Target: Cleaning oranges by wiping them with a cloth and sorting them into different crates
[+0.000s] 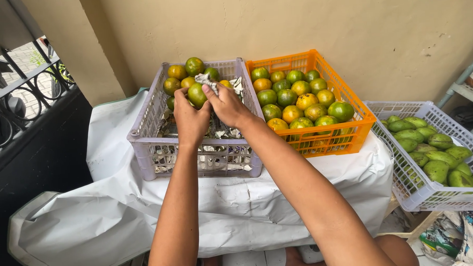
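The left hand [190,118] is gripping a firm, round green citrus fruit [197,94] by its sides while the right hand [227,104] is pinching a soft crumpled cloth [207,81] against it.

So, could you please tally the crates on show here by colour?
Lilac crate, which both hands work over: 1
Orange crate, full of green-orange citrus: 1
White crate, holding green mangoes: 1
Total: 3
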